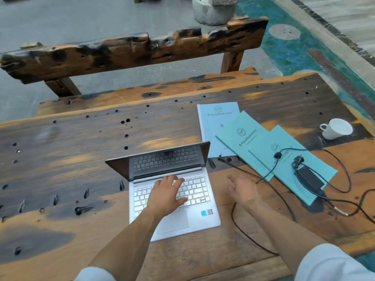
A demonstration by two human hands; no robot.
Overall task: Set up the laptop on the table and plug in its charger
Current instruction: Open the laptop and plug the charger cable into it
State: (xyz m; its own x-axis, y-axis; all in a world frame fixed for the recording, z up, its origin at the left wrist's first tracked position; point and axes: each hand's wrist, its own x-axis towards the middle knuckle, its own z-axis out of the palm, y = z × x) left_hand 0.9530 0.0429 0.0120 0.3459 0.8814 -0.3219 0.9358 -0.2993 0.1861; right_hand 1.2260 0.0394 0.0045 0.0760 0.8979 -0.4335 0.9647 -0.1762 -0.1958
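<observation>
Already the laptop [172,191] sits open on the surface [60,159], its plug tip [220,158] lying loose just beside the lid. Left hand [166,194] rests spread on the keys; right hand [242,189] hovers relaxed, holding nothing, over the cable [284,207]. Risk: that looping cable could snag the wrist and drag the brick [310,180] off the booklets [243,136], or toward the cup [336,128]. Count: one laptop, one charger, three booklets, one cup.
</observation>
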